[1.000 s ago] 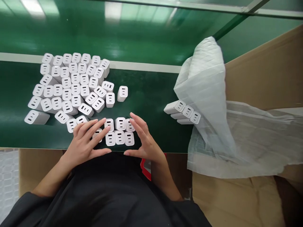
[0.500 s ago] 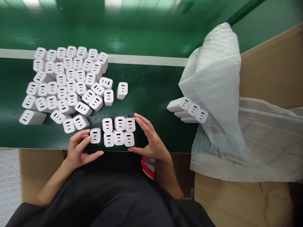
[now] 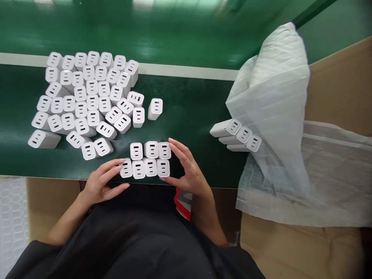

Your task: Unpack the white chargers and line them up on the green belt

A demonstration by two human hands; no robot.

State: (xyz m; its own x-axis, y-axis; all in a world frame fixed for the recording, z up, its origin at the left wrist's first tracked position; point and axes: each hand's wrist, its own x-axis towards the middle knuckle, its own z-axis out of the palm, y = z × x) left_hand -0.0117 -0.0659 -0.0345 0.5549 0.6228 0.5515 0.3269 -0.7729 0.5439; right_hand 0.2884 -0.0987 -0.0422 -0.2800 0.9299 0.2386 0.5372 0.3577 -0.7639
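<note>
A small block of several white chargers (image 3: 149, 159) stands in two rows at the near edge of the green table (image 3: 188, 112). My left hand (image 3: 103, 182) has its fingertips against the leftmost charger (image 3: 126, 168) of the front row, pressing it into the block. My right hand (image 3: 187, 170) cups the block's right side, fingers stretched against it and thumb at the front corner. Neither hand lifts anything.
A large cluster of several white chargers (image 3: 87, 97) covers the left of the table, with one lone charger (image 3: 155, 108) beside it. Three chargers (image 3: 236, 135) lie at the right against white foam wrap (image 3: 273, 116) spilling from a cardboard box (image 3: 337, 89).
My left hand has pushed the loose charger right until it joined the front row. My right hand stays against the block's right side. The view has shifted slightly.
</note>
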